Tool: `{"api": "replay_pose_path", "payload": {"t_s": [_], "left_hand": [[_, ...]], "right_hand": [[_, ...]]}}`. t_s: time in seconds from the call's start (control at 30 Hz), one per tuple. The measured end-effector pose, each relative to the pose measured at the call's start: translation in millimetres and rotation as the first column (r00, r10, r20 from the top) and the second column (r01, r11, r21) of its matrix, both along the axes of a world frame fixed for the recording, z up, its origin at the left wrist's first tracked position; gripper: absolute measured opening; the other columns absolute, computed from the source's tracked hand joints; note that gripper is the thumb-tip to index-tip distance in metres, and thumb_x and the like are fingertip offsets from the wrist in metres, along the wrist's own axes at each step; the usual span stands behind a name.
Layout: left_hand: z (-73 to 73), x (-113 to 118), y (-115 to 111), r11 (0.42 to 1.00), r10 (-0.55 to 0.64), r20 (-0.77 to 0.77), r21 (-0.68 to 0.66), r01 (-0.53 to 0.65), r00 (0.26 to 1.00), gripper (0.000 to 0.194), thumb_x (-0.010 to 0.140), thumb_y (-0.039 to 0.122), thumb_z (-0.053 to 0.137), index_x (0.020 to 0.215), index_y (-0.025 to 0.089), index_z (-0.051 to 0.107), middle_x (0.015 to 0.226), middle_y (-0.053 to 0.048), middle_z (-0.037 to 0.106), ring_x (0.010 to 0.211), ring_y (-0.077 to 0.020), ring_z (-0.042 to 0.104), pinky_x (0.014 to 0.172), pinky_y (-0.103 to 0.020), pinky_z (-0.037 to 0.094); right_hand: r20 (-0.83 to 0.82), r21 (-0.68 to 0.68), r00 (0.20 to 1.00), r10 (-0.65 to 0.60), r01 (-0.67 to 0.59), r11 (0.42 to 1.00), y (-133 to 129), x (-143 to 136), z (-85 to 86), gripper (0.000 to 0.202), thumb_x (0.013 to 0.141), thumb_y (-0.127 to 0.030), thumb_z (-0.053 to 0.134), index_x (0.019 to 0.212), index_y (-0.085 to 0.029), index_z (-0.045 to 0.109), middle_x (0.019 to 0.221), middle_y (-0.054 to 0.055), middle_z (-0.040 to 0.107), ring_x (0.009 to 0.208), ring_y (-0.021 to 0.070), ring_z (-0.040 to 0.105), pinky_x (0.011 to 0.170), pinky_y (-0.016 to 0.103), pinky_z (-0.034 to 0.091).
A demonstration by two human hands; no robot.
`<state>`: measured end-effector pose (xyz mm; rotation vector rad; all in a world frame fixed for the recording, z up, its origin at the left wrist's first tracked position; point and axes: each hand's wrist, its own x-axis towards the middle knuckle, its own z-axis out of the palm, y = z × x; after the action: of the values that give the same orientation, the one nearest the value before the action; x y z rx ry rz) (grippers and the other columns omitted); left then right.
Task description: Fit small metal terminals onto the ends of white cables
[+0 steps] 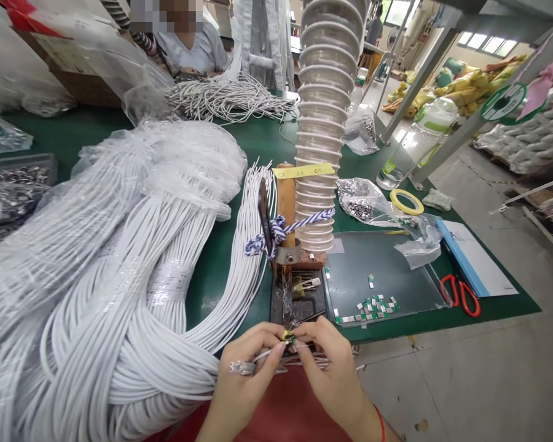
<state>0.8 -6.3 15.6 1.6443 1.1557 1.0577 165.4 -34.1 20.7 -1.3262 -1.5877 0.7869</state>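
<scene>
My left hand (249, 362) is closed on white cables (242, 367), one of which runs out to its fingertips. My right hand (332, 359) pinches a tiny green piece (294, 341), which looks like a small circuit board, against the cable's end; fingers partly hide it. Both hands meet just under the tip of an upright soldering iron (286, 279). The iron's wooden handle (286, 209) is clamped to a stand, with a blue-and-white cord (281, 230) tied at it. Several small green-and-silver boards (371, 308) lie on a clear tray (350, 258) to the right.
Large bundles of white cable (133, 325) cover the left side. A ribbed duct (322, 123) stands behind the iron. Red-handled scissors (461, 298), yellow tape (406, 201) and a water bottle (415, 144) are at right. A person (191, 49) sits across the table.
</scene>
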Motion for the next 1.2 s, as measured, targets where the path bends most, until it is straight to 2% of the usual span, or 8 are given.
{"api": "replay_pose_path", "payload": {"t_s": [0.2,0.33,0.47,0.6,0.73,0.83,0.97,1.2], "left_hand": [[6.6,0,2,1.0,0.002,0.009,-0.006,-0.001,1.0,0.022,0.084,0.014,0.061,0.063,0.02,0.062,0.074,-0.002,0.072,0.065,-0.0143,0.069,0.061,-0.018,0.052],[10.5,2,3,0.999,0.022,-0.002,-0.029,-0.022,1.0,0.025,0.083,0.015,0.059,0.059,0.02,0.058,0.07,-0.002,0.069,0.058,-0.0137,0.064,0.056,-0.019,0.049],[9.8,5,5,0.993,0.038,-0.028,-0.109,-0.041,0.999,0.023,0.082,0.019,0.057,0.06,0.02,0.055,0.073,-0.003,0.067,0.057,-0.0146,0.063,0.053,-0.021,0.047],[8.2,7,5,0.979,0.043,-0.019,-0.2,-0.046,0.999,0.023,0.084,0.024,0.055,0.061,0.02,0.053,0.077,-0.005,0.066,0.061,-0.0171,0.063,0.051,-0.023,0.046],[4.5,6,5,0.977,0.055,0.008,-0.208,-0.052,0.998,0.023,0.084,0.024,0.056,0.062,0.02,0.054,0.079,-0.006,0.067,0.065,-0.0177,0.063,0.058,-0.025,0.048],[-1.4,4,4,0.975,0.08,0.06,-0.213,-0.065,0.995,0.023,0.087,0.024,0.056,0.065,0.02,0.055,0.082,-0.005,0.068,0.068,-0.0174,0.063,0.061,-0.025,0.048],[-6.9,3,0,0.976,0.115,0.121,-0.2,-0.089,0.986,0.02,0.089,0.021,0.058,0.069,0.021,0.058,0.087,-0.004,0.069,0.076,-0.0178,0.065,0.068,-0.025,0.049],[-4.4,6,0,0.97,0.177,0.163,-0.195,-0.144,0.971,0.019,0.085,0.02,0.061,0.066,0.021,0.063,0.081,-0.003,0.07,0.075,-0.0173,0.067,0.069,-0.022,0.051]], "right_hand": [[-0.042,-0.118,0.999,-0.013,0.008,0.993,0,10,1.7,0.005,0.09,-0.017,0.056,0.091,-0.022,0.057,0.079,0.001,0.057,0.066,0.0167,0.051,0.061,0.026,0.043],[-0.189,-0.191,0.982,-0.002,-0.034,0.981,0,16,0.3,0.019,0.1,-0.025,0.045,0.082,-0.022,0.053,0.076,0.0,0.052,0.067,0.0161,0.049,0.062,0.025,0.041],[-0.223,-0.239,0.975,0.013,-0.068,0.969,1,14,-0.8,0.014,0.099,-0.025,0.048,0.088,-0.022,0.056,0.068,-0.004,0.048,0.058,0.0136,0.044,0.054,0.023,0.037],[-0.166,-0.171,0.986,-0.001,-0.028,0.985,7,6,0.0,0.013,0.096,-0.018,0.049,0.084,-0.022,0.053,0.071,-0.003,0.051,0.06,0.0137,0.047,0.056,0.023,0.038],[-0.171,-0.06,0.985,-0.033,0.023,0.998,13,-1,-2.0,0.015,0.092,-0.013,0.052,0.08,-0.021,0.054,0.08,0.001,0.057,0.07,0.0155,0.054,0.061,0.023,0.043],[-0.247,-0.059,0.968,-0.034,0.021,0.998,14,-4,-3.5,0.014,0.092,-0.012,0.053,0.083,-0.021,0.055,0.087,0.003,0.061,0.078,0.0168,0.06,0.068,0.024,0.048],[-0.318,-0.056,0.948,-0.016,-0.002,0.998,13,-6,-0.7,0.014,0.092,-0.011,0.054,0.083,-0.021,0.055,0.088,0.003,0.062,0.078,0.0162,0.061,0.069,0.024,0.049],[-0.323,-0.041,0.946,0.004,-0.018,0.999,15,-7,2.2,0.013,0.092,-0.012,0.056,0.082,-0.021,0.056,0.088,0.004,0.062,0.078,0.0164,0.061,0.068,0.025,0.048]]}}
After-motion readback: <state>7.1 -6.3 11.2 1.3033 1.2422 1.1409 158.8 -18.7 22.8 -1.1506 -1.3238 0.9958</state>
